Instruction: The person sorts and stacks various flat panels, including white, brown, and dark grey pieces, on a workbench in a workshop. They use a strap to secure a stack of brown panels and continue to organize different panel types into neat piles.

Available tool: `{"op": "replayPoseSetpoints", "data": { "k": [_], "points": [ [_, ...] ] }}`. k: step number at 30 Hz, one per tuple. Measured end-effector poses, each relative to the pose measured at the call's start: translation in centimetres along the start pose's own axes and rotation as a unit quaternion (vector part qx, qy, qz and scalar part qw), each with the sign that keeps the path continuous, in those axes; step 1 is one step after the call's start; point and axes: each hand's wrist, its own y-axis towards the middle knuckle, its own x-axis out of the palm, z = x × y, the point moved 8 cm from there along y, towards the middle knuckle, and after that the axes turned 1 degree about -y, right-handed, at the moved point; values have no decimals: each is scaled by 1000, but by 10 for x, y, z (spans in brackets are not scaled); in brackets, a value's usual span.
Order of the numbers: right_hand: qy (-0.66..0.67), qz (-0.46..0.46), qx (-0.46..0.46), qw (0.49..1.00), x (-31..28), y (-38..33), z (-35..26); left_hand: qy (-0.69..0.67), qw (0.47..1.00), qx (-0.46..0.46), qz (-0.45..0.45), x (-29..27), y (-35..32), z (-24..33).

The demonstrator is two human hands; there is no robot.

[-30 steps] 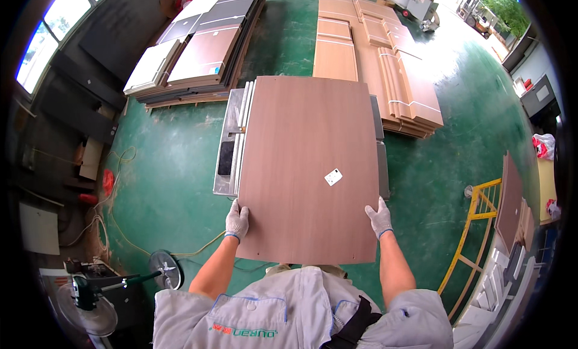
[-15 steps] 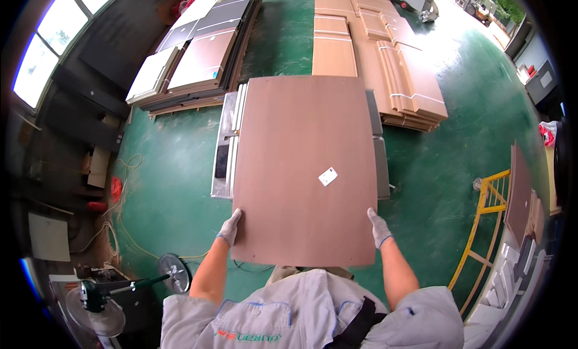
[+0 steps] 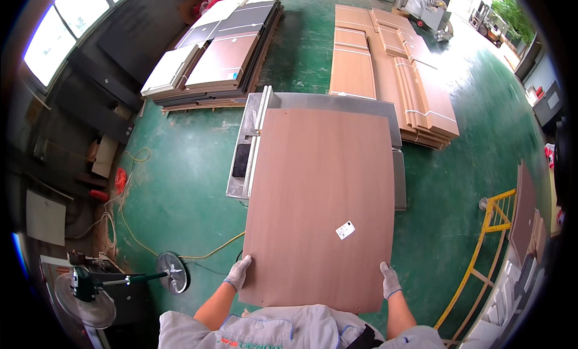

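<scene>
A large brown board (image 3: 319, 186) with a small white label (image 3: 345, 230) lies over a grey metal worktable (image 3: 343, 101) in front of me. Its near end reaches my body. My left hand (image 3: 239, 273), in a pale work glove, grips the left edge close to the near corner. On the opposite edge, my gloved right hand (image 3: 390, 279) has its thumb along the top. The fingers of both hands are hidden beneath the board. Along the table's left side run a pale rail (image 3: 261, 138) and a flat black rectangle (image 3: 241, 160).
Strapped board stacks stand beyond the table, a grey-and-brown one (image 3: 223, 54) at left and a tan one (image 3: 385, 66) at right. A pedestal fan (image 3: 90, 295) and a yellow cord (image 3: 211, 252) are at left. A yellow frame (image 3: 475, 252) stands at right beside leaning panels (image 3: 522, 210).
The board has come toward me, and both hands moved nearer my body with it. More of the table's far edge now shows. My grip on the board looks the same.
</scene>
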Motion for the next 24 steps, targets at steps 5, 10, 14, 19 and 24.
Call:
{"op": "replayPoseSetpoints", "data": {
  "k": [5, 10, 14, 19, 24],
  "points": [
    [-223, 136, -160, 952, -34, 90, -77, -6, 999, -42, 2, -3, -8, -3],
    [-348, 303, -142, 876, -8, 248, -252, -44, 997, -56, 12, -4, -10, 1],
    [-247, 215, -123, 937, -13, 406, -275, -49, 996, -66, 17, 1, -18, 4],
    [245, 153, -233, 929, -47, 471, -313, -57, 996, -58, -21, 14, -10, 20],
    [-297, 116, -416, 851, 212, 339, -360, -47, 997, -56, -16, 4, -15, 0]
  ]
}}
